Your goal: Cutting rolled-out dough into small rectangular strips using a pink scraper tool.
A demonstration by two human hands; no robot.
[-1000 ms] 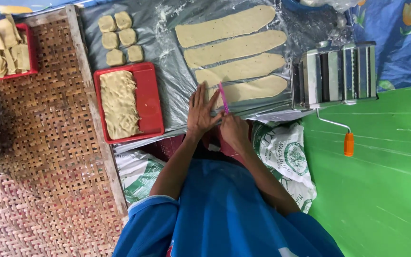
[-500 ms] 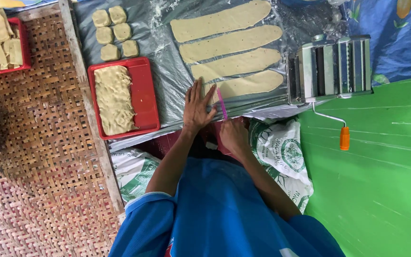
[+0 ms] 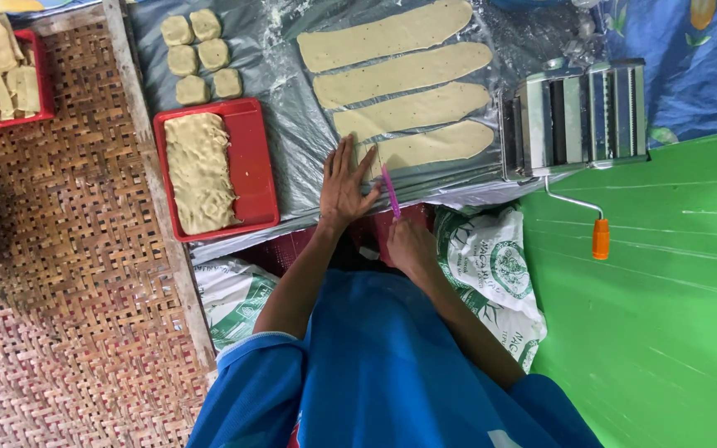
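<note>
Four long flat dough strips lie side by side on a grey plastic sheet. My left hand lies flat with its fingers spread on the sheet, and its fingertips rest on the left end of the nearest dough strip. My right hand holds a thin pink cutting tool, whose tip points at that same end of the strip, just right of my left hand. Blue sleeves cover both of my upper arms.
A red tray with a pile of cut dough sits left of my hands, with several small dough pieces above it. A metal pasta roller with an orange-handled crank stands to the right. Another red tray is far left on a woven mat. Printed sacks lie near me.
The view has shifted a little. My left hand stays flat at the end of the near strip, and the pink tool has drawn slightly towards me.
</note>
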